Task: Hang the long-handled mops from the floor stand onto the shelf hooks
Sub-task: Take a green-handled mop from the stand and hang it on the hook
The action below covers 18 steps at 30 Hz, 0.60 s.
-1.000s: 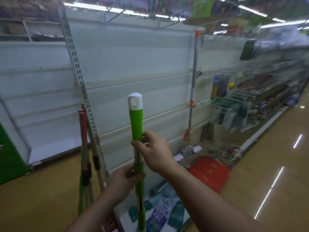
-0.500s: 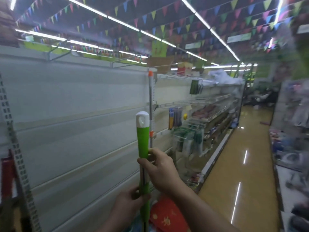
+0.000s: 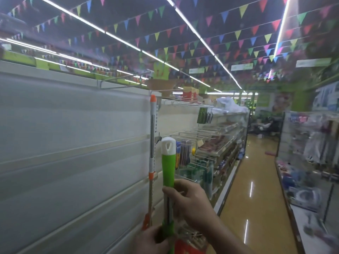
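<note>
I hold a green mop handle upright in front of me; its white cap with a hanging hole is at the top. My right hand grips the handle just below the green sleeve. My left hand grips it lower down, at the bottom edge of the view. The mop head is out of view. A long wire hook sticks out from the top of the white shelf back panel, well above the cap. A second mop with an orange-tipped metal handle stands against the shelf upright, just left of mine.
Wire racks with packaged goods run along the shelf to the right. The aisle floor stretches ahead. More stocked shelves line the right side. Bunting and strip lights hang overhead.
My view has swung up and to the right, from the floor stand and low shelf to the shelf top and ceiling. Both hands keep the same grip on the green handle.
</note>
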Tool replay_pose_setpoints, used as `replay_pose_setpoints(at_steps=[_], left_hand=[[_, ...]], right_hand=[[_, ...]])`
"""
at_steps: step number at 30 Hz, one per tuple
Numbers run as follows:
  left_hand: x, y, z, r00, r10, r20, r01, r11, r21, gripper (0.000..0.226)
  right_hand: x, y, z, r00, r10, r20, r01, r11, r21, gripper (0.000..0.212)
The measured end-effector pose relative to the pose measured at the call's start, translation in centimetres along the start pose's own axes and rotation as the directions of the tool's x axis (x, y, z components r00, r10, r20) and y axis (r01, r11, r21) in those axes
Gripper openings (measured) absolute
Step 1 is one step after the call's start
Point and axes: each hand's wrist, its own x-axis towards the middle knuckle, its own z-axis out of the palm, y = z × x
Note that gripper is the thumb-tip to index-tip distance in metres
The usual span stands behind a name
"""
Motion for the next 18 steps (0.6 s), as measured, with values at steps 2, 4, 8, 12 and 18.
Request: replay_pose_setpoints(at_steps=[2,4,8,12,18], left_hand=[[1.9,0.1,0.0,1.0,-0.013,-0.001,0.013,1.0,0.027,0.027],[3.7,0.3,-0.1,1.0,0.003,0.003,-0.003,1.0,0.023,0.032],[6.9,2.7,-0.8,0.995,0.105,0.002,-0.103,0.987,-0.119,0.014],[10.2,4.1,-2.2,0.985,0.172,0.0,-0.172,0.981,-0.089,0.02],[14.2,4.0,-2.7,0.975,0.185,-0.124,-0.185,0.983,0.018,0.024]], right_hand=[[1.9,0.2,-0.1,1.0,-0.023,-0.004,0.023,1.0,-0.014,0.018],[3.5,0.3,-0.2,0.999,-0.052,0.002,0.052,0.999,-0.007,0.014],[6.6,0.5,-0.4,0.996,-0.083,0.032,0.082,0.997,0.01,0.017],[9.7,1.3,-0.1,0.992,-0.12,0.036,0.118,0.992,0.033,0.016],[15.4,1.9,-0.6,0.972,-0.213,0.1,0.206,0.975,0.082,0.021]])
